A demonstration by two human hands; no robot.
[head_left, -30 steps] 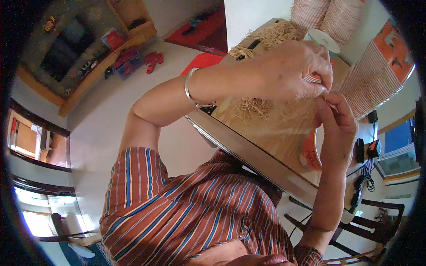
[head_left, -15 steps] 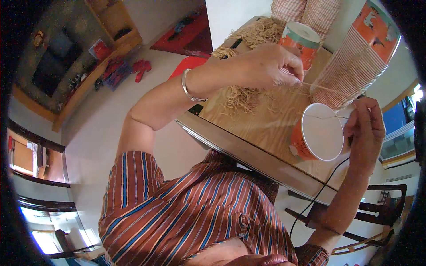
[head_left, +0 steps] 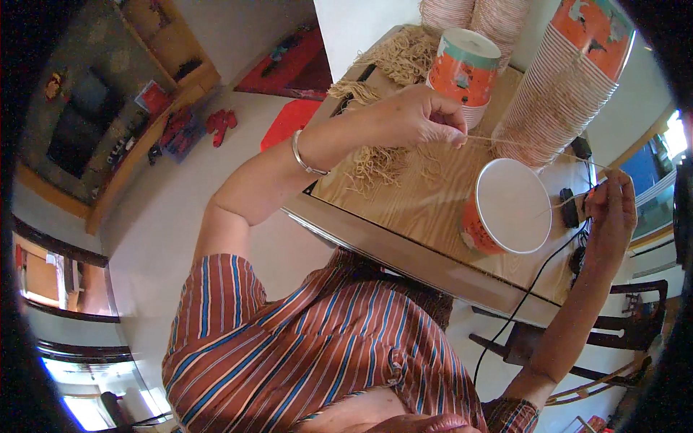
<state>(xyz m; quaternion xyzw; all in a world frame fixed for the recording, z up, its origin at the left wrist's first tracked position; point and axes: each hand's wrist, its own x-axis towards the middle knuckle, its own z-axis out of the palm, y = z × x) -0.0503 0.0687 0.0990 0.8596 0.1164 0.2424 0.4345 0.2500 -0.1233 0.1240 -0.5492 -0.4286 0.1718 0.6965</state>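
Here's the beige string (head_left: pixel 520 143), nearly straight between 2 hands above the wooden table (head_left: pixel 404 209)! Left hand (head_left: pixel 426 119) pinches it, thumb against curled fingers; right hand (head_left: pixel 612 209) grips it too, fingers bent, a loose length trailing over the open orange bowl (head_left: pixel 473 224). Behind: a tall bowl stack (head_left: pixel 559 101), 1 upturned green-based bowl (head_left: pixel 465 72), heaped yarn (head_left: pixel 408 54).

left hand (head_left: pixel 427 119) | right hand (head_left: pixel 613 206) | twine (head_left: pixel 485 138) stretched between | open paper tub (head_left: pixel 505 202) on table (head_left: pixel 404 202)
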